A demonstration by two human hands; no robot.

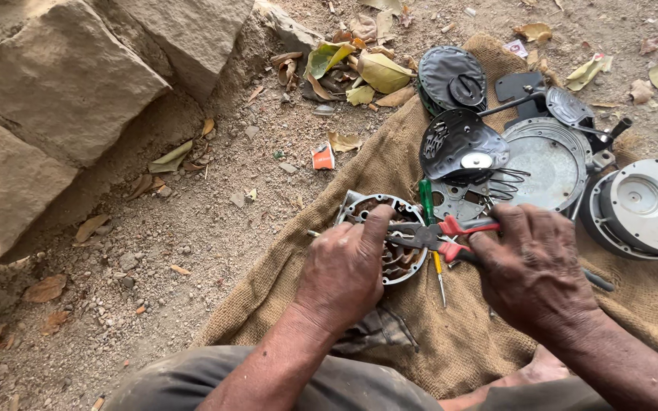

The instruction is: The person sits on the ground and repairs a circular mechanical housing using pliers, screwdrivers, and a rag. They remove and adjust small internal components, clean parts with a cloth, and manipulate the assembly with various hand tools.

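Observation:
My left hand (344,270) rests on a round metal motor part with copper windings (371,209), fingers pressing its rim, on a burlap sack (390,167). In my right hand (531,270) I grip red-handled pliers (451,228), their jaws pointing left onto the motor part beside my left fingers. A green-handled screwdriver (426,199) lies on the sack under the pliers, its shaft pointing toward me.
Round metal covers and plates (546,164), a dark perforated cover (458,141) and a grey drum-shaped housing (649,205) lie on the sack to the right. Large stones (62,84) stand at the left. Dry leaves (378,72) and gravel cover the ground.

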